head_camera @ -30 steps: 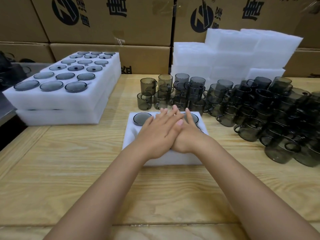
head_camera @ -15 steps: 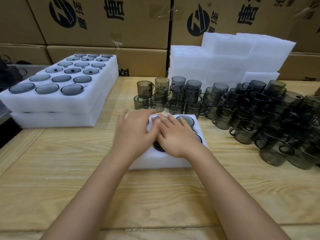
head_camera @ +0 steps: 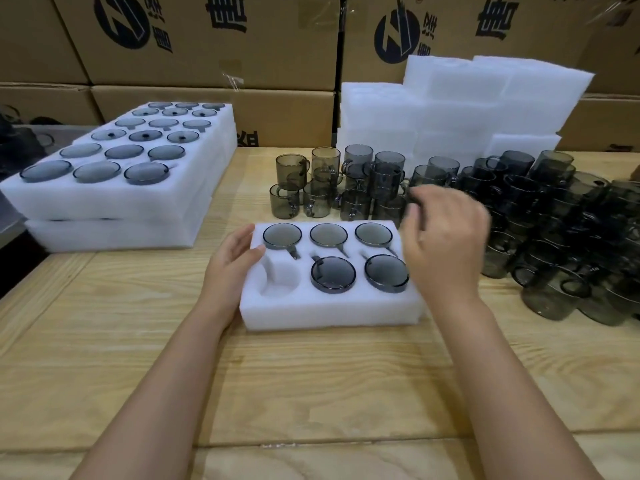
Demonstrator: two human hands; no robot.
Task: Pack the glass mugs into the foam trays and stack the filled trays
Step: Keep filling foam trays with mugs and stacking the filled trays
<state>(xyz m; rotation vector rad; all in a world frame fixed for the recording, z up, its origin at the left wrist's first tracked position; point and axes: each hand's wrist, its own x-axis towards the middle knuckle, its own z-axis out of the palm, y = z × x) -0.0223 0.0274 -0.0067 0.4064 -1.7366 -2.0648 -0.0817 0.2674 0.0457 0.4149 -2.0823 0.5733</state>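
1. Left arm stretches in from the lower left, forearm bare
2. Left hand [head_camera: 235, 263] sits low, palm turned inward, fingers nearly straight, thumb spread wide
3. Right arm stretches in from the lower right
4. Right hand [head_camera: 446, 244] hovers higher, back to the camera, fingers loosely bent, blurred, gripping nothing

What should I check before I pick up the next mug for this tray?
1. Free pocket in the foam tray: ok, the front-left pocket is empty.
2. Tray steadied: ok, the left hand rests against its left edge.
3. Right hand empty: cannot tell, it is blurred.
4. Loose mugs within reach: ok, they stand just behind the tray.
5. Front two mugs fully seated: cannot tell; they show above the foam.
6. Place to stack: ok, the filled stack stands to the left.
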